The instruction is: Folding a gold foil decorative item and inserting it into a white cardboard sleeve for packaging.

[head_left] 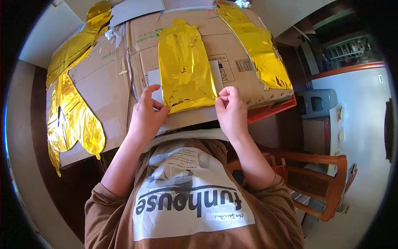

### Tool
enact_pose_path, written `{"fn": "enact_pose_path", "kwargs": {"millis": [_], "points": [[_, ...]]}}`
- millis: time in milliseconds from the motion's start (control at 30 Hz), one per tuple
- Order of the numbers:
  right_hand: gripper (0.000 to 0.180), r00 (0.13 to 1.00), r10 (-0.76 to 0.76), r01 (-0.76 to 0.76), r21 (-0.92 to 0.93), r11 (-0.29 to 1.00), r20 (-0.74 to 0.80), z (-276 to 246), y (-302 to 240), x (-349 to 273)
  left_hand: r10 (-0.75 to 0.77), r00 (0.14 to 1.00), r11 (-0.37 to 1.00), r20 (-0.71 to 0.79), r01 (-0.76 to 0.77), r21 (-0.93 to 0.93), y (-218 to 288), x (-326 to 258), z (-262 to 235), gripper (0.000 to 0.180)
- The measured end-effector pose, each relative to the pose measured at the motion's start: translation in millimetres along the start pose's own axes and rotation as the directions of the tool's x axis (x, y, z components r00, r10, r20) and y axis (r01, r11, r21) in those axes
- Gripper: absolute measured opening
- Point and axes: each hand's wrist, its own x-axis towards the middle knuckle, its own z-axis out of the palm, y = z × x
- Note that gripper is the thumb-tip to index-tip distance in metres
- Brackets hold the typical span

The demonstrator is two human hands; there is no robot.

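Item: middle foil point(186, 62), gold, creased; lies at the middle of the near edge of the cardboard point(95, 70), over a pale board point(155, 79), narrow end toward the far edge.
Flanking: left foil point(81, 116), along the left edge; right foil point(261, 45), toward the right edge.
Risks, as I judge them: a tear or a skewed crease, should my two sides pull unevenly on film this thin; slippage over the near edge, should I drag it toward me.
Right hand point(233, 110): thumb and forefinger meet, apparently pinching the foil's near right corner; knuckles up.
Left hand point(147, 112): thumb at its near left corner, forefinger raised and curved; whether I grip film there, I cannot tell.
Forearms: angled inward, sleeves pushed up.
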Motion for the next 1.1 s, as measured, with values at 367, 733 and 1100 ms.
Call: {"fn": "enact_pose_path", "kwargs": {"millis": [367,733,1100], "points": [[0.022,0.976,-0.206,0.193,-0.166,0.967,-0.065,12,11,-11,0.063,0.998,0.993,0.015,-0.064,0.095,-4,2,-3,0.061],[0.021,0.904,-0.423,0.374,-0.370,0.850,-0.061,12,11,-15,0.836,0.427,0.368,0.344,-0.902,0.227,33,42,31,0.023],[0.023,0.891,-0.451,0.371,-0.489,0.790,-0.053,11,16,-16,0.814,0.405,0.298,0.415,-0.906,0.300,33,105,53,0.034]]}}
